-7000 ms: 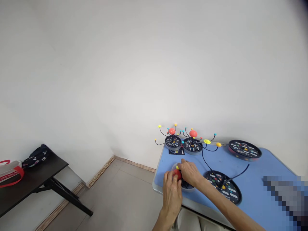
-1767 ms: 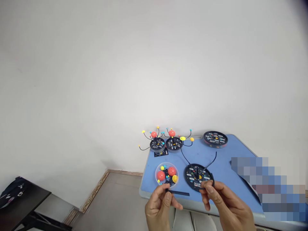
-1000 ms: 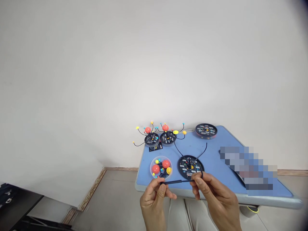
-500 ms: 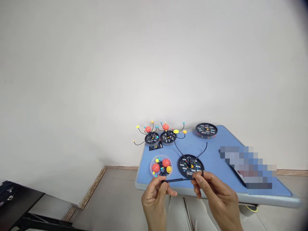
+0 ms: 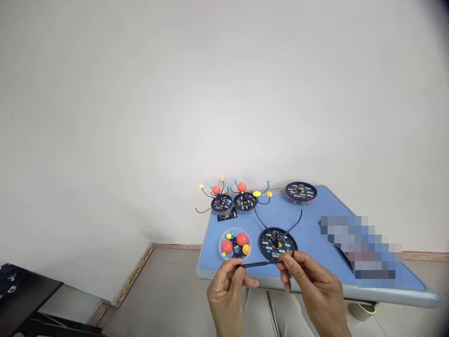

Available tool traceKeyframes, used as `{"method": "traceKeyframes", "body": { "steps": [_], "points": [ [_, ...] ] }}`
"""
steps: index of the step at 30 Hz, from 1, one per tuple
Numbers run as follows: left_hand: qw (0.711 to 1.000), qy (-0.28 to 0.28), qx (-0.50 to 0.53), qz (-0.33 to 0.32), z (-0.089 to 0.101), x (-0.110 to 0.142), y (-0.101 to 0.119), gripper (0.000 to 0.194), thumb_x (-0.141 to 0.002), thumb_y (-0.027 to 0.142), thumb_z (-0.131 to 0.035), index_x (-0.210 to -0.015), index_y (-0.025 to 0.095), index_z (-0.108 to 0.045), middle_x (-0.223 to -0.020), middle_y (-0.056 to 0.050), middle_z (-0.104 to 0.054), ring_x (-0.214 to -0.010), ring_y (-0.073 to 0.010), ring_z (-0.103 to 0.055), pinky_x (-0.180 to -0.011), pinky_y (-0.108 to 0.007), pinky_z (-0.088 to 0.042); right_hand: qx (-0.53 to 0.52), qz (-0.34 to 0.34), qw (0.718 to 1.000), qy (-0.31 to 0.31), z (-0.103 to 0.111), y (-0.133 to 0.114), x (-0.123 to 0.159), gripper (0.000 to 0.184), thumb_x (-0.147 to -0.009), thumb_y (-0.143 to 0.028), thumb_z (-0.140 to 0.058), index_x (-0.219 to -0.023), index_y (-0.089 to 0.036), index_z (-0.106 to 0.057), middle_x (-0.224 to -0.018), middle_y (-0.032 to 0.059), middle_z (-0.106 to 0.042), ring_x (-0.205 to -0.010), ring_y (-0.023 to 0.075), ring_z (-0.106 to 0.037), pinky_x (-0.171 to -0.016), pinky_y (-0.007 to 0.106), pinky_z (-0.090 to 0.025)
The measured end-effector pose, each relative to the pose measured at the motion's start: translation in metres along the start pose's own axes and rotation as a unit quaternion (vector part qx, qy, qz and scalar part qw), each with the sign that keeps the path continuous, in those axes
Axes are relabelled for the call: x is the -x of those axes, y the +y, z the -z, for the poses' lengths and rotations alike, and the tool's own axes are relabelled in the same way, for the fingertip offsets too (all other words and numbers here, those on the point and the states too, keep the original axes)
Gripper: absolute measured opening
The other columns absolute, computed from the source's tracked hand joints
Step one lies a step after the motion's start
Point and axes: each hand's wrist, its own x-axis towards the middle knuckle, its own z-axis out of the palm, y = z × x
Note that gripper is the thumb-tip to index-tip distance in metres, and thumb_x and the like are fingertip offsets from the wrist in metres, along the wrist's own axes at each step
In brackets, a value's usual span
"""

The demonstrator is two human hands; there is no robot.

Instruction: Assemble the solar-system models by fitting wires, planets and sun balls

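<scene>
"Left hand (image 5: 227, 291)?"
"Near the clear, round plastic tub (image 5: 223, 237), pinching a straight black tube (image 5: 255, 265)."
"What meets that tube?"
"A thin, curved black rod (image 5: 273, 262), in front of the printed, round black base (image 5: 267, 248), pinched in the right hand (image 5: 311, 288)."

Left of the grip: the left hand (image 5: 228, 290), bare as far as I can see.
Right of the grip: the right hand (image 5: 313, 289), bare too, fingers and wrist.
Below the grip: plain, pale beige cloth trousers (image 5: 258, 316), both legs showing.
</scene>
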Motion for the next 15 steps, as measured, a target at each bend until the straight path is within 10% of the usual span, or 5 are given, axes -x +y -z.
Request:
{"method": "traceKeyframes", "body": {
  "steps": [15],
  "points": [
    [0.996,0.001,-0.028,-0.082,-0.002,0.004,-0.013,0.028,-0.077,0.045,-0.076,-0.088,0.019,-0.077,-0.055,0.001,-0.067,-0.05,-0.0182,-0.067,-0.058,-0.027,-0.056,0.002,-0.019,0.999,0.028,-0.001,0.005,0.002,0.03,-0.077,-0.05,-0.074,-0.074,-0.021,-0.075,-0.055,0.0005,-0.067,-0.047,0.017,-0.061,-0.057,0.028,-0.055]
  ]
}}
